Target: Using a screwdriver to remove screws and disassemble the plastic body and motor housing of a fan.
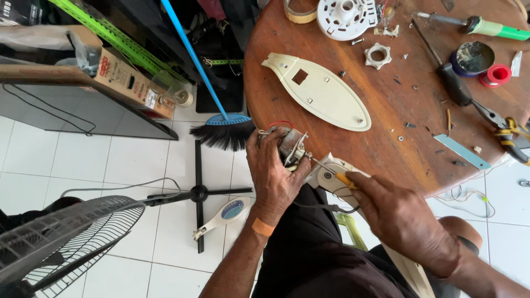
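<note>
Two hands work over the lap: left hand [274, 175] clasps a fan motor [288, 144], right hand [406, 221] grips a yellow-handled screwdriver [338, 175]. Its tip is hard to make out.

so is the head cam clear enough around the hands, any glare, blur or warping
Head view: the left hand on the small motor and the right hand with the yellow-handled tool are sharp in soft, even daylight; mild sheen on the round wooden table, no hard glare; wide-angle bending at the edges, seen at the fan grille.
</note>
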